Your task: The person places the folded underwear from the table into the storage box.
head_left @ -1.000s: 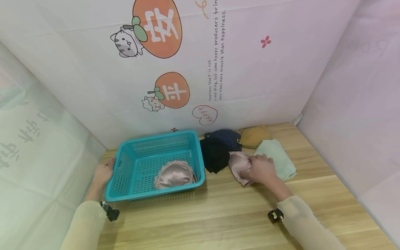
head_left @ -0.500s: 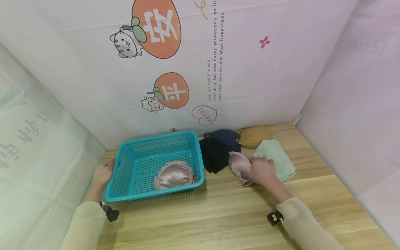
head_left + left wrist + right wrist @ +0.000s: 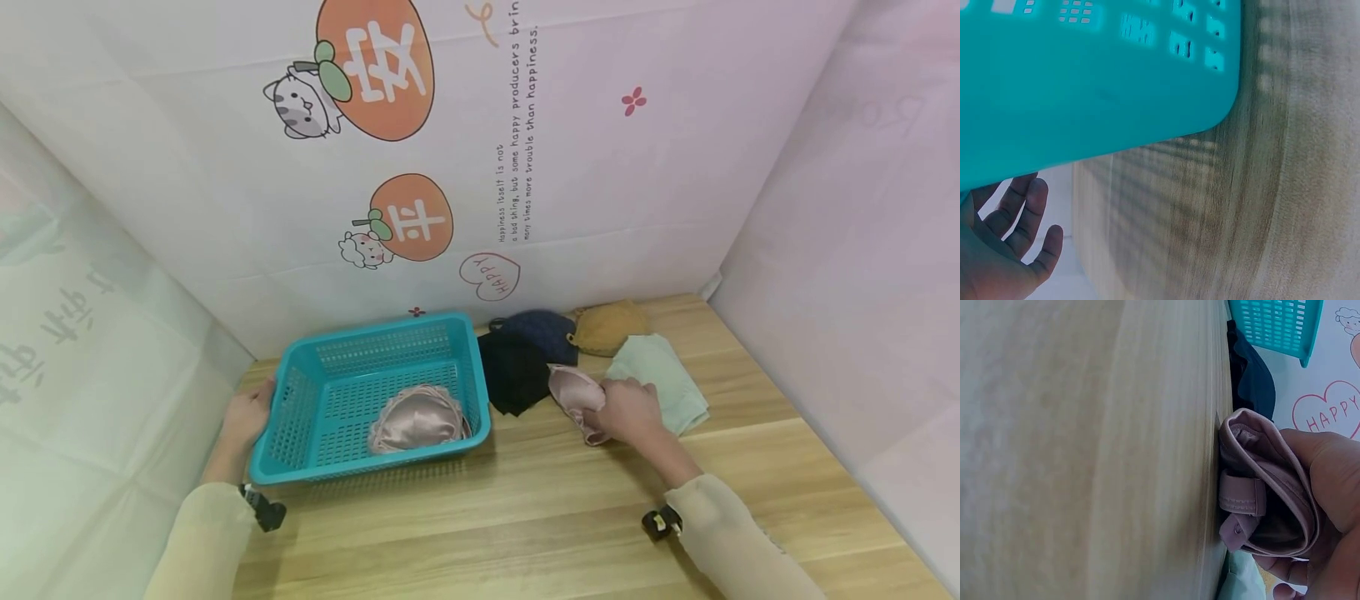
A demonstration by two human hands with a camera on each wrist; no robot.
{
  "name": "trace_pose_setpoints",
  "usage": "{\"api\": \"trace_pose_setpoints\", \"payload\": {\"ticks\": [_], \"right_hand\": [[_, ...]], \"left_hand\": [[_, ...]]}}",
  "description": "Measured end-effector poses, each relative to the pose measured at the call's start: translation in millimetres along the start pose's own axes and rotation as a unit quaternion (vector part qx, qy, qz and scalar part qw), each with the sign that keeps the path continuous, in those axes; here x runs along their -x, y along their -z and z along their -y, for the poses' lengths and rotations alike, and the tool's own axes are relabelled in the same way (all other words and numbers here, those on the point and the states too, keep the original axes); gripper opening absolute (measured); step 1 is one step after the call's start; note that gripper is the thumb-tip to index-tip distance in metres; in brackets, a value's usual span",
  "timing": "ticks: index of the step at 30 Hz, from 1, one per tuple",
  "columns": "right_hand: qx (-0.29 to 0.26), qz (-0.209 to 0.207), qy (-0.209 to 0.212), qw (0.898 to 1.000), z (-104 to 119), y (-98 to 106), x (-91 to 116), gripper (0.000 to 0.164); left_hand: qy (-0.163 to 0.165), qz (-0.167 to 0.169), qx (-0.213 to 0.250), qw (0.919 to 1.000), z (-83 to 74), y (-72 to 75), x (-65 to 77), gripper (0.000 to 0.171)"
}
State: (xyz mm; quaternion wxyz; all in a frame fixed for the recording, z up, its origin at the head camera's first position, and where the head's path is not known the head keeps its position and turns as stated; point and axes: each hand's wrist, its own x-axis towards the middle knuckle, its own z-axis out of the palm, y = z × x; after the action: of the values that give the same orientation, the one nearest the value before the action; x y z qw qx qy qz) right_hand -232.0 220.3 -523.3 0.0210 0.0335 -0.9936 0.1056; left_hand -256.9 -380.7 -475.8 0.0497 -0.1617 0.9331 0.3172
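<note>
My left hand (image 3: 249, 417) grips the left rim of the teal plastic basket (image 3: 480, 375). In the left wrist view the fingers (image 3: 1030, 215) curl below the basket's rim. A shiny pink bra (image 3: 420, 421) with lace trim lies in the basket's front right part. To the basket's right, my right hand (image 3: 632, 410) pinches a second, folded pink bra (image 3: 573, 392) close over the table. The right wrist view shows its band end (image 3: 1241, 495) and a fold opening toward the camera, with my thumb and fingers around the far side.
A black folded garment (image 3: 516, 375) lies between basket and right hand. Behind it are a navy bra (image 3: 543, 329) and a mustard bra (image 3: 611, 327). A pale green folded cloth (image 3: 667, 379) lies beside the right hand. Printed white sheets (image 3: 585, 167) enclose the wooden table (image 3: 450, 533).
The pink bra in my right hand has folded narrower, its near end drawing up slightly. My left hand and the basket have stayed in place.
</note>
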Motion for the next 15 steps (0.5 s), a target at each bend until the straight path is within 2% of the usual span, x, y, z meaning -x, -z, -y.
{"api": "trace_pose_setpoints", "payload": {"ticks": [8,15], "right_hand": [[-0.006,-0.017,0.005,1.000,-2.8,-1.0,0.9,0.031],[-0.015,-0.045,0.013,0.999,-6.1,-2.6,1.8,0.035]], "left_hand": [[-0.005,-0.004,0.003,1.0000,0.5,-0.2,1.0,0.089],[-0.004,-0.005,0.004,1.0000,-0.4,0.3,0.9,0.087]]}}
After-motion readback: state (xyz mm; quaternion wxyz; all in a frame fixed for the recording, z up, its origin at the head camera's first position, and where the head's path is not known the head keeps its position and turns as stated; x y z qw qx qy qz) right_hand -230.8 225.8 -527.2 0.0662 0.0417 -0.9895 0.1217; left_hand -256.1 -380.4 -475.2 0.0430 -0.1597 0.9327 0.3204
